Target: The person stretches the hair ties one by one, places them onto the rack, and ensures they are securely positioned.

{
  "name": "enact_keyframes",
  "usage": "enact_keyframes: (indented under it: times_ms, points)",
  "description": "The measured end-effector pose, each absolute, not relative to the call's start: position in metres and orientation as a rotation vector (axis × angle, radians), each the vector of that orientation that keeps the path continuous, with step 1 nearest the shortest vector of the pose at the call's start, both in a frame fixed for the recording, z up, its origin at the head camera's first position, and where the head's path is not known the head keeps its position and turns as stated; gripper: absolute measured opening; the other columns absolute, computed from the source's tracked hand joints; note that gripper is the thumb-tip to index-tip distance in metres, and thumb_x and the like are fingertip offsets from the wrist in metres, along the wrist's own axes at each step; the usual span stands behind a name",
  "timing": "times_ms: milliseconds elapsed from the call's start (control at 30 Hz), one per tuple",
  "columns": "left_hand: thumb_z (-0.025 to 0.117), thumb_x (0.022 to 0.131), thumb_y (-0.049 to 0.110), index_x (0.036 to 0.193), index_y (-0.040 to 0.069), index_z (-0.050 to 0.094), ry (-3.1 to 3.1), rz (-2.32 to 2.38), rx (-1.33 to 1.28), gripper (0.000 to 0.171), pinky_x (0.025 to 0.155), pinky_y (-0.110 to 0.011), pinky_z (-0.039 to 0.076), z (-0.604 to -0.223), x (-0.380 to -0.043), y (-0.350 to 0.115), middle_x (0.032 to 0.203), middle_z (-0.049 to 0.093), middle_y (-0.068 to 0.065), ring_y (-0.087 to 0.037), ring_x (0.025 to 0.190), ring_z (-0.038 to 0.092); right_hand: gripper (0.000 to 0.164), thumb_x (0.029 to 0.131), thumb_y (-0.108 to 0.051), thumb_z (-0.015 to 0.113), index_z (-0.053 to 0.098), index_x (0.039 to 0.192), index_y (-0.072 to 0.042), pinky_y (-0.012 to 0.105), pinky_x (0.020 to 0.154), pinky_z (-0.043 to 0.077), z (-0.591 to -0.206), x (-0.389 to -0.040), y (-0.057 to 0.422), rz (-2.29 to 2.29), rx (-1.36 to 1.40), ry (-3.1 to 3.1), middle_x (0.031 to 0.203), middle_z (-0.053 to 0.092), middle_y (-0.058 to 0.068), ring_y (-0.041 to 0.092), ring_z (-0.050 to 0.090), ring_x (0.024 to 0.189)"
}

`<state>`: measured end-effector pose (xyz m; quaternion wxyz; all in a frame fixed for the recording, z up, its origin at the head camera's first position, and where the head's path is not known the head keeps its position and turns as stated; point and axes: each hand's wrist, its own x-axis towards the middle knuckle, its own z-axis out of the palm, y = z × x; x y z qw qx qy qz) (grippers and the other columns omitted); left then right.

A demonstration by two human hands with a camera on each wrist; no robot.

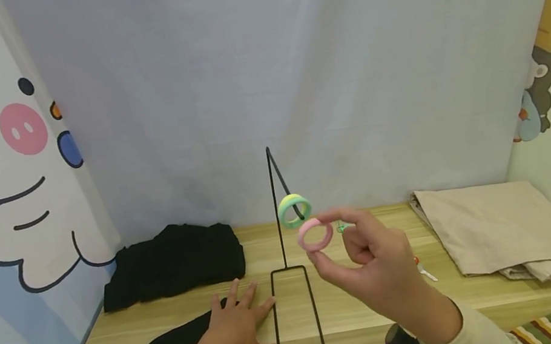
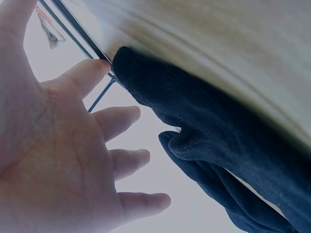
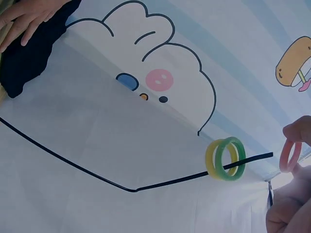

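Pink ring (image 1: 318, 245) held upright, just off tip of black rod (image 3: 170, 182); green ring (image 3: 218, 158), yellow ring (image 3: 209, 158) hung on rod.

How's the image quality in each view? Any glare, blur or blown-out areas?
Head view: lighting fairly even, the right hand and pink ring readable; left wrist view: background between the left hand and black fabric washed out to near white, fabric very dark, wood tabletop soft; right wrist view: bright glare beside the right hand, picture slightly hazy.
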<state>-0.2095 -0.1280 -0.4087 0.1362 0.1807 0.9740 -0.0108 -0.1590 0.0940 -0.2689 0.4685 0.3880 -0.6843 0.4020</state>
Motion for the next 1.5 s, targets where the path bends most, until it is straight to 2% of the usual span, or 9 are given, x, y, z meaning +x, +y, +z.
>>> enact_keyframes:
  times_ms: [167, 400, 633, 933, 1233, 1500]
  points:
    - [0.053, 0.06, 0.084, 0.142, 0.038, 0.034, 2.813, -0.031, 0.517, 0.096, 0.103, -0.07, 0.013, -0.409, -0.209, -0.128, 0.154, 0.022, -0.006, -0.039, 0.142, 0.009, 0.034, 0.074, -0.011, 0.073, 0.058, 0.102, -0.001, 0.012, 0.044, 0.017, -0.271, -0.172, 0.089, 0.971, 0.892, -1.802, 0.048, 0.021, -0.006, -0.004, 0.015, 0.05]
    - [0.052, 0.061, 0.084, 0.143, 0.037, 0.034, 2.813, -0.014, 0.524, 0.095, 0.103, -0.069, 0.012, -0.412, -0.21, -0.128, 0.154, 0.021, -0.007, -0.039, 0.142, 0.008, 0.048, 0.065, -0.01, 0.08, 0.057, 0.106, -0.002, 0.012, 0.042, 0.015, -0.28, -0.185, 0.088, 0.871, 0.819, -1.878, 0.049, 0.021, -0.007, -0.003, 0.014, 0.049]
    - [0.051, 0.061, 0.085, 0.143, 0.038, 0.034, 2.824, -0.029, 0.54, 0.096, 0.102, -0.07, 0.014, -0.414, -0.211, -0.129, 0.154, 0.022, -0.007, -0.04, 0.142, 0.009, 0.051, 0.066, -0.012, 0.081, 0.056, 0.11, -0.005, 0.012, 0.042, 0.013, -0.298, -0.187, 0.102, 0.931, 0.792, -1.991, 0.049, 0.018, -0.007, -0.005, 0.011, 0.051]
    - [0.052, 0.06, 0.085, 0.143, 0.037, 0.034, 2.819, -0.029, 0.543, 0.097, 0.102, -0.07, 0.014, -0.414, -0.21, -0.129, 0.154, 0.022, -0.007, -0.04, 0.142, 0.009, 0.051, 0.074, -0.018, 0.078, 0.053, 0.119, -0.015, 0.018, 0.047, 0.027, -0.333, -0.186, 0.133, 1.403, 0.737, -2.455, 0.054, 0.019, -0.01, -0.002, 0.017, 0.047]
    - [0.052, 0.06, 0.084, 0.143, 0.037, 0.034, 2.822, -0.019, 0.54, 0.097, 0.102, -0.07, 0.013, -0.411, -0.209, -0.129, 0.154, 0.021, -0.007, -0.041, 0.141, 0.009, 0.058, 0.077, -0.016, 0.075, 0.047, 0.127, -0.005, 0.02, 0.047, 0.033, -0.362, -0.188, 0.158, 1.736, 0.909, -2.714, 0.055, 0.022, -0.008, 0.003, 0.02, 0.044]
    - [0.052, 0.06, 0.084, 0.143, 0.037, 0.034, 2.821, -0.011, 0.537, 0.097, 0.102, -0.071, 0.013, -0.411, -0.209, -0.129, 0.154, 0.021, -0.008, -0.041, 0.141, 0.008, 0.058, 0.078, -0.003, 0.071, 0.041, 0.126, 0.005, 0.015, 0.046, 0.028, -0.384, -0.188, 0.173, 1.991, 1.172, -2.848, 0.056, 0.025, -0.008, 0.003, 0.02, 0.045]
